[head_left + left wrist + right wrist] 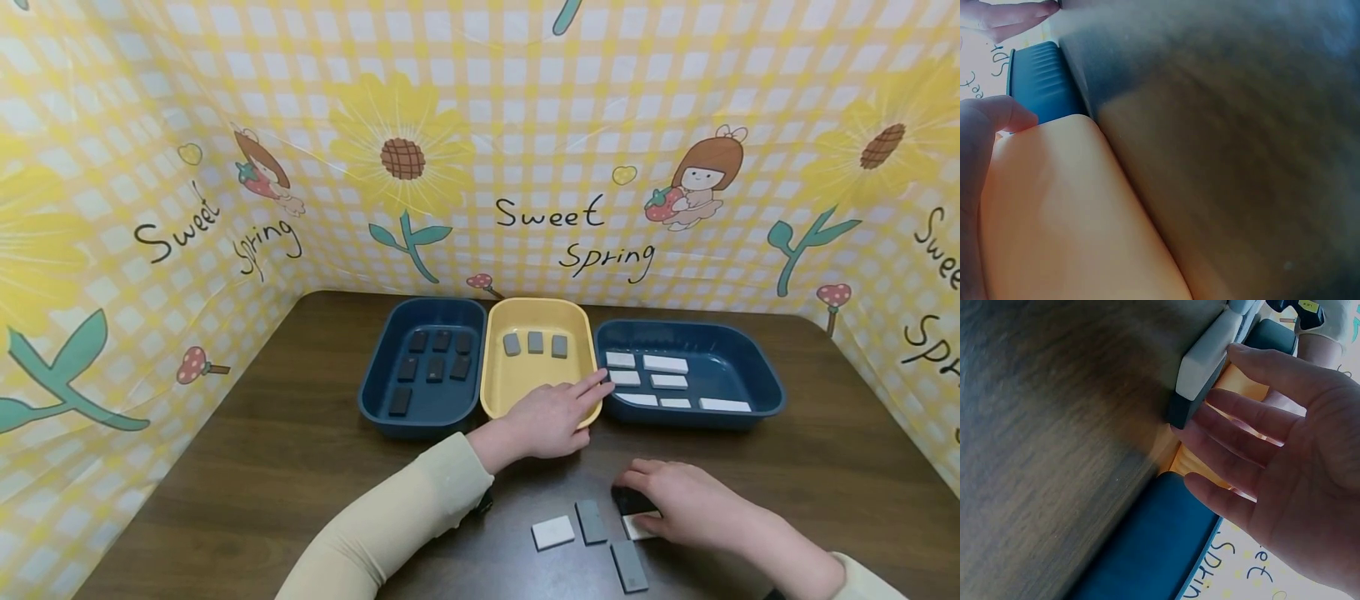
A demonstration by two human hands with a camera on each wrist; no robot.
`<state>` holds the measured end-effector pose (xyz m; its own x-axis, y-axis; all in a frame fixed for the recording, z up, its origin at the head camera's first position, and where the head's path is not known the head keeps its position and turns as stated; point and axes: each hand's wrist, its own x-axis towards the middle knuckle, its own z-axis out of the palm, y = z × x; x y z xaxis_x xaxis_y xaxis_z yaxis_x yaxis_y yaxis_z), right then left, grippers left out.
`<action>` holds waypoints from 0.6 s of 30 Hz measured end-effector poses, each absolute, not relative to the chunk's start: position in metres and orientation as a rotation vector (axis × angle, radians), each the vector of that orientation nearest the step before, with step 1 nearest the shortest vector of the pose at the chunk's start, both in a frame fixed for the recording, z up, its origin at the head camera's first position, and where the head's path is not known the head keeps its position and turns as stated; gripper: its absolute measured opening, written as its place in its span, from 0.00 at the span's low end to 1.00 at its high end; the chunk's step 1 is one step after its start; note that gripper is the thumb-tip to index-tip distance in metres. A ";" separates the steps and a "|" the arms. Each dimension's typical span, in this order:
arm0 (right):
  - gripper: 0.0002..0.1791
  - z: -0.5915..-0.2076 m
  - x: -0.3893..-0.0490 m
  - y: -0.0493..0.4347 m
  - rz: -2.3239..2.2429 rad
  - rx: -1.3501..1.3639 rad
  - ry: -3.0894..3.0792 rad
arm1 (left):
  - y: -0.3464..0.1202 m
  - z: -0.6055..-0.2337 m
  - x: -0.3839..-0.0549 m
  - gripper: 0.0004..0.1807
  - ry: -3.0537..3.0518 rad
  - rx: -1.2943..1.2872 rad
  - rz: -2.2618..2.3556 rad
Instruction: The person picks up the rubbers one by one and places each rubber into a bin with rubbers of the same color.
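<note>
My left hand [547, 418] lies over the front right corner of the yellow bin [498, 406], its fingers extended to the rim of the right blue bin [772, 396]. In the left wrist view its thumb [1016, 115] touches the yellow bin's edge. On the near table, my right hand [693, 504] has thumb and fingertips at opposite ends of a black block [633, 500]. A white block [1207, 362] lies against that black one in the right wrist view, partly covered by the thumb in the head view. Beside them lie two grey blocks [591, 522] and another white block [552, 533].
The left blue bin [375, 408] holds several black blocks [436, 369]. Inside the yellow bin are three grey blocks [536, 342], and several white blocks [665, 363] lie in the right blue bin. A patterned cloth [465, 108] encloses the table's back and sides.
</note>
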<state>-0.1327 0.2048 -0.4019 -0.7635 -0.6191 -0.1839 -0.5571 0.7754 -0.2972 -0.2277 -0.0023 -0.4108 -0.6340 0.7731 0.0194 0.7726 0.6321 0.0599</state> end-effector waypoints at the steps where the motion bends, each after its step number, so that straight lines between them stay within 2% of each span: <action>1: 0.20 -0.402 -0.133 0.205 -0.334 -0.916 2.695 | -0.002 -0.411 -0.228 0.39 2.831 1.340 0.099; 18: 0.18 -0.404 -0.135 0.205 -0.312 -0.986 2.734 | -0.003 -0.411 -0.228 0.39 2.829 1.338 0.118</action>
<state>-0.1348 0.2052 -0.4040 -0.7515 -0.6464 -0.1315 -0.6003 0.7528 -0.2701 -0.2276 -0.0027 -0.4107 -0.6349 0.7723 0.0236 0.7716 0.6321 0.0721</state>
